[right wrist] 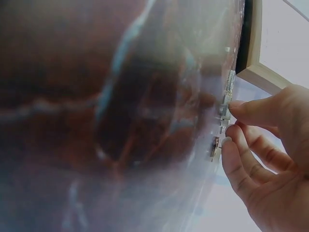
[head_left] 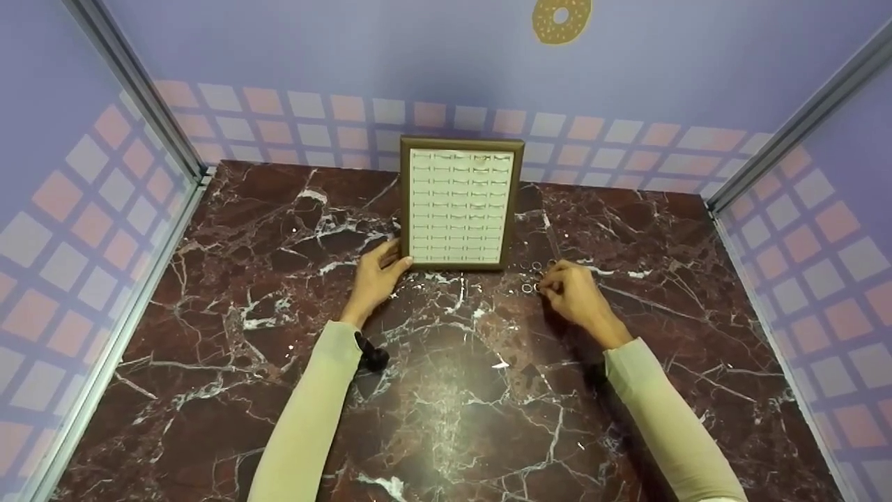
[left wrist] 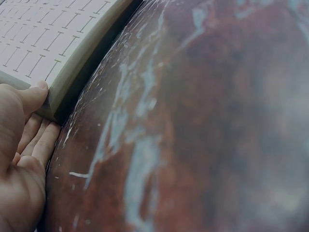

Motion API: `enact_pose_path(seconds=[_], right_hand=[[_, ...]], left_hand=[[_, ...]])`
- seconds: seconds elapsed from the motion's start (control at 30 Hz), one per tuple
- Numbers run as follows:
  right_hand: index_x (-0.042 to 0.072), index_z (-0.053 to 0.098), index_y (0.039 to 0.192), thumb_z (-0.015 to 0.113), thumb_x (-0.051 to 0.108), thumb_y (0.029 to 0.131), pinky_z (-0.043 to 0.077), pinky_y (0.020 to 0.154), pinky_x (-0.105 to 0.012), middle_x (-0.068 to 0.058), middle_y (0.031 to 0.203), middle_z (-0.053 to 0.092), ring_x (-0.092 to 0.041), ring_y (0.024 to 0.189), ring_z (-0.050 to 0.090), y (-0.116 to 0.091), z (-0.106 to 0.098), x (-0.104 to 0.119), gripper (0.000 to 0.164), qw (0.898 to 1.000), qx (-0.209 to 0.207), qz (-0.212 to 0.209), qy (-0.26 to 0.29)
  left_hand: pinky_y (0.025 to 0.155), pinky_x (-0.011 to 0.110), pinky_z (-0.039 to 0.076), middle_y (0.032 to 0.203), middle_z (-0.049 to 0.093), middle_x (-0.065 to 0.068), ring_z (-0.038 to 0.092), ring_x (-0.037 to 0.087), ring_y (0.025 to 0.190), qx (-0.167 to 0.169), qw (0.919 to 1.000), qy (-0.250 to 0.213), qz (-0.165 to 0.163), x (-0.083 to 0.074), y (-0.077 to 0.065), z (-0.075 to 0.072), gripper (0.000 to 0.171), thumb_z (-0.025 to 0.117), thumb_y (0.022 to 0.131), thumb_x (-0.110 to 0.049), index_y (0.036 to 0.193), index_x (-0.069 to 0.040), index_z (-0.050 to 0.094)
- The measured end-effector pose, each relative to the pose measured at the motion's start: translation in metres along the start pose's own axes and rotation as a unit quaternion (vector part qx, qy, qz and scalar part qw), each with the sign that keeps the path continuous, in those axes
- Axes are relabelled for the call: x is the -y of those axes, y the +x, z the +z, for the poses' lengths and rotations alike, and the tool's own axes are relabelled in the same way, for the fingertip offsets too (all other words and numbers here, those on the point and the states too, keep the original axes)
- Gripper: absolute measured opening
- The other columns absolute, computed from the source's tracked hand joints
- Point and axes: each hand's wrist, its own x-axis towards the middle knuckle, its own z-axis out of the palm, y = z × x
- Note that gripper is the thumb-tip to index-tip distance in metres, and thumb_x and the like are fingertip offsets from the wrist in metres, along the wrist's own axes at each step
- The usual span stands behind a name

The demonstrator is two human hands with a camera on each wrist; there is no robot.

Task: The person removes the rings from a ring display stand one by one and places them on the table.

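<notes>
A framed white display board (head_left: 462,144) stands upright against the back wall, with rows of short slots. Several thin rings or bands seem to sit in its upper right part, too small to tell exactly. My left hand (head_left: 376,277) grips its lower left corner, thumb on the front and fingers behind, as the left wrist view confirms. Several small rings (head_left: 523,288) lie on the tabletop right of the board; in the right wrist view a silver ring (right wrist: 231,79) stands out. My right hand (head_left: 577,293) pinches at a ring among them with thumb and fingertips.
The dark red marbled table (head_left: 279,390) spreads around both arms. Lilac panels with pink and white squares (head_left: 304,104) enclose it at the back and sides. A black object (head_left: 375,357) sits at the left wrist.
</notes>
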Motion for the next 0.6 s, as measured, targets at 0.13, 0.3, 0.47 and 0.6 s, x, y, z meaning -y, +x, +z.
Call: enact_pose_path(seconds=[0.13,0.3,0.47,0.6], right_hand=[[-0.003,0.083,0.088,0.076,-0.011,0.082,0.057,0.064,-0.028,-0.014,0.090,0.073,-0.023,0.074,0.066,0.009,-0.005,0.005,0.012,1.000,-0.009,-0.003,0.004],[-0.004,0.082,0.093,0.075,-0.010,0.084,0.059,0.063,-0.027,-0.015,0.089,0.072,-0.023,0.073,0.066,0.027,-0.016,0.018,0.013,0.999,-0.033,-0.018,0.015],[-0.004,0.082,0.096,0.074,-0.011,0.085,0.059,0.061,-0.028,-0.015,0.091,0.073,-0.024,0.071,0.067,0.048,-0.025,0.036,0.015,0.996,-0.079,-0.039,0.023],[-0.003,0.082,0.098,0.073,-0.008,0.090,0.054,0.061,-0.024,-0.015,0.094,0.075,-0.023,0.072,0.067,0.065,-0.027,0.049,0.013,0.990,-0.123,-0.053,0.034]], left_hand=[[0.120,0.040,0.052,0.152,0.058,0.027,0.060,0.040,0.139,0.000,1.0000,-0.003,0.006,0.001,0.000,-0.001,0.054,0.073,0.102,-0.006,0.151,0.006,0.055],[0.119,0.043,0.052,0.150,0.059,0.029,0.060,0.042,0.138,-0.002,0.9998,-0.011,0.017,0.002,-0.001,-0.001,0.052,0.072,0.102,-0.004,0.150,0.008,0.056],[0.119,0.043,0.052,0.150,0.059,0.028,0.060,0.042,0.139,-0.003,0.9998,-0.011,0.016,0.001,-0.001,0.000,0.052,0.072,0.102,-0.005,0.149,0.007,0.057],[0.120,0.042,0.052,0.151,0.059,0.027,0.060,0.041,0.138,-0.003,0.9998,-0.011,0.016,0.001,-0.001,0.001,0.052,0.073,0.102,-0.006,0.150,0.006,0.057]])
